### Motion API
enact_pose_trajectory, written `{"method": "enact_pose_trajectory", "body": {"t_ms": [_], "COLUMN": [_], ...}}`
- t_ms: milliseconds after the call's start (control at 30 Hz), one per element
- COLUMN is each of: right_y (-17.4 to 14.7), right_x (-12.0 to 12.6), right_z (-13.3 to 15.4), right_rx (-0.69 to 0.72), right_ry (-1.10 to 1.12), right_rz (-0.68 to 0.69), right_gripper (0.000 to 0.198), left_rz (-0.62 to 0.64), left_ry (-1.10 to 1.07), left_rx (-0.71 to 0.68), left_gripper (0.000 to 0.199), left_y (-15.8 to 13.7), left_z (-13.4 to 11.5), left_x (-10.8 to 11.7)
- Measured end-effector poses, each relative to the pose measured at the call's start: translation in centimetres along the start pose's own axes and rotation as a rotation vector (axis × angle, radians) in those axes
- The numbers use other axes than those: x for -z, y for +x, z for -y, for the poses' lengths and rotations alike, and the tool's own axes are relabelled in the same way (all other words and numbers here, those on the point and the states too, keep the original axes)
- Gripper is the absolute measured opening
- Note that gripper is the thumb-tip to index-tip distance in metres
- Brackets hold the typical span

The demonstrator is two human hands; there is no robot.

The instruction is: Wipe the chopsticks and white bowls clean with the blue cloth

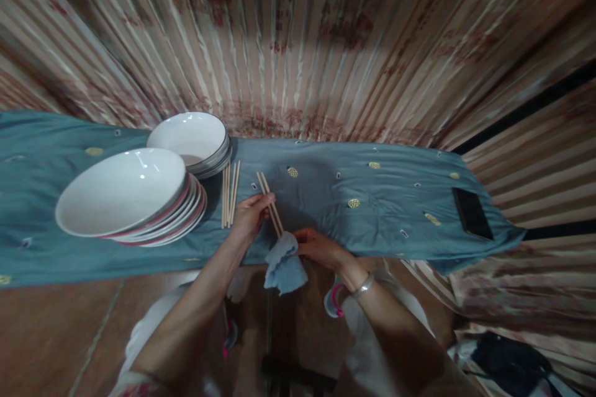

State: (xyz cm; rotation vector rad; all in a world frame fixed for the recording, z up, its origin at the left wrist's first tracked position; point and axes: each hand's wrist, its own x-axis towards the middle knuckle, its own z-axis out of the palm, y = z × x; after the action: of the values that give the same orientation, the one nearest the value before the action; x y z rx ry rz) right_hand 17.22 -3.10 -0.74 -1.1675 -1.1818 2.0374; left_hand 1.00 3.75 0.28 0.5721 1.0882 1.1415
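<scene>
My left hand (251, 216) pinches a pair of light wooden chopsticks (273, 203) near their middle, above the front part of the table. A pale blue cloth (285, 265) is in my right hand (321, 247), wrapped around the lower ends of the chopsticks, which it hides. The cloth's loose end hangs past the table's front edge. Just left of my left hand, several more chopsticks (229, 195) lie side by side on the tablecloth.
A tall stack of white bowls with red rims (130, 195) stands on the left of the teal tablecloth (321, 198). Behind it is another stack of bowls (190, 139). A dark phone (472, 213) lies at the right end. Patterned curtains (298, 43) hang along the back.
</scene>
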Motion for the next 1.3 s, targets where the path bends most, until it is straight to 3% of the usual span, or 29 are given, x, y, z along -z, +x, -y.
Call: {"method": "enact_pose_trajectory", "body": {"t_ms": [233,567,800,967,1033,1133,1233,1300], "right_y": [-0.7,-2.2,-1.4,-1.7,-2.0,-2.2,-1.6,-1.1], "right_x": [1.0,3.2,3.4,2.6,2.4,2.3,2.4,2.4], "right_z": [-1.5,0.9,0.1,1.2,1.7,1.8,1.2,0.8], "right_rx": [-0.021,0.146,0.189,0.252,0.278,0.201,0.109,0.129], "right_ry": [-0.049,-0.027,0.148,-0.014,-0.121,-0.17,-0.172,-0.177], "right_rz": [0.146,-0.077,-0.184,-0.331,-0.331,-0.283,-0.3,-0.315], "right_gripper": [0.036,0.038,0.036,0.026,0.032,0.05,0.047,0.043], "left_rz": [-0.071,-0.048,0.035,0.073,0.072,0.08,0.105,0.13], "left_ry": [-0.061,-0.101,-0.063,-0.005,0.021,0.047,0.089,0.119], "left_rx": [-0.026,0.065,0.106,0.075,0.05,0.029,0.018,0.013], "left_gripper": [0.029,0.02,0.027,0.026,0.028,0.033,0.035,0.035], "left_y": [0.5,-0.3,-0.5,-0.4,-0.3,-0.3,-0.5,-0.6], "left_z": [-1.3,-1.4,-0.1,1.1,1.5,1.9,2.1,2.4], "left_x": [1.1,0.7,-0.1,-0.7,-1.0,-1.3,-1.5,-1.6]}}
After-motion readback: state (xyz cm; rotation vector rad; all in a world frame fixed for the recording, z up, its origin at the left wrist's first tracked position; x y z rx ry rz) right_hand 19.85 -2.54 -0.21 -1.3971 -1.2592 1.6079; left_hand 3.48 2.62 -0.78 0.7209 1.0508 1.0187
